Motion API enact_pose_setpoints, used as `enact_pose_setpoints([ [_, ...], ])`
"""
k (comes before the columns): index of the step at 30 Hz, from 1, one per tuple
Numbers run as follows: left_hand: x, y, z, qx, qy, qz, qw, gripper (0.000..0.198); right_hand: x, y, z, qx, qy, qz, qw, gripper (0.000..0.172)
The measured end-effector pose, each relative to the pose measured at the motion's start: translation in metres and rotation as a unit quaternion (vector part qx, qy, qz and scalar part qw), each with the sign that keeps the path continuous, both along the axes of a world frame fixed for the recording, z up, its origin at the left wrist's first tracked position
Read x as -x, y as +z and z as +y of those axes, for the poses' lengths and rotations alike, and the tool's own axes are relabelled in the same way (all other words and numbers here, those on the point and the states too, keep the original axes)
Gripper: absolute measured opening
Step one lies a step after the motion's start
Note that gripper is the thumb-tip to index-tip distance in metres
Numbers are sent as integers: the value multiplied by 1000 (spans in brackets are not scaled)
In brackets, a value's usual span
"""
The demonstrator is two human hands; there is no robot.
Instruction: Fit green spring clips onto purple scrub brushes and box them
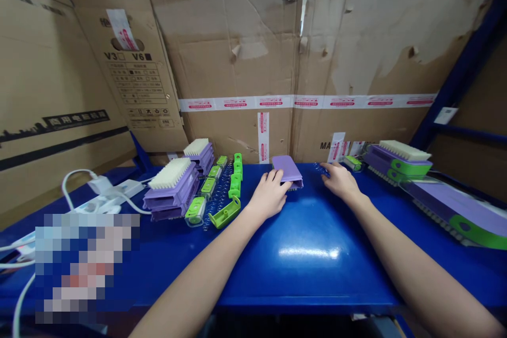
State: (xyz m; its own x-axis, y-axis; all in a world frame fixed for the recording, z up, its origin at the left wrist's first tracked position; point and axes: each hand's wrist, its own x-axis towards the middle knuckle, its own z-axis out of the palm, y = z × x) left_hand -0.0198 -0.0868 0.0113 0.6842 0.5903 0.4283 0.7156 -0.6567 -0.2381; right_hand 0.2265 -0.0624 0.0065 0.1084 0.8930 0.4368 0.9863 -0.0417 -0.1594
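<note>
A purple brush body (288,168) lies on the blue table (293,274) near the cardboard wall, bristles down. My left hand (269,193) is closed around its near left side, fingers over its top. To the right of it, my right hand (339,182) has its thumb and fingers drawn together by small clear springs (321,168); whether a spring is between the fingertips is too small to tell. A green and clear part (352,163) rests just beyond that hand.
Stacked purple brush parts (172,190), green and clear parts (196,210), springs (217,195) and green handles (225,212) are at the left. Finished-looking purple and green brushes (459,206) lie right. A power strip (106,198) with white cables is far left.
</note>
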Motion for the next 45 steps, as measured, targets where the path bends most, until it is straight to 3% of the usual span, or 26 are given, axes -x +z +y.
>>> enact_pose_setpoints([
  [4,0,1,-3,3,4,3,1000,37,-7,4,-1,-9,-35,-15,999,41],
  [8,-1,2,-4,16,9,2,1000,36,-21,7,0,-66,-89,1,994,43],
  [12,-1,2,-5,19,15,7,1000,37,-45,-2,1,-87,-142,39,985,44],
  [16,-1,3,-6,11,15,10,1000,39,-68,-15,6,-53,-181,99,977,47],
  [21,0,3,-7,16,18,4,1000,38,-80,-22,23,-56,-169,102,979,51],
  [26,0,3,-8,21,18,1,1000,37,-84,-20,31,-40,-164,110,979,39],
  [31,0,3,-7,8,23,13,1000,39,-78,-15,17,-38,-214,85,972,28],
  [36,-1,2,-6,1,23,17,1000,41,-74,-12,6,-31,-229,75,970,32],
  [45,-2,3,-6,6,25,18,1000,40,-73,-11,9,-24,-234,78,969,43],
])
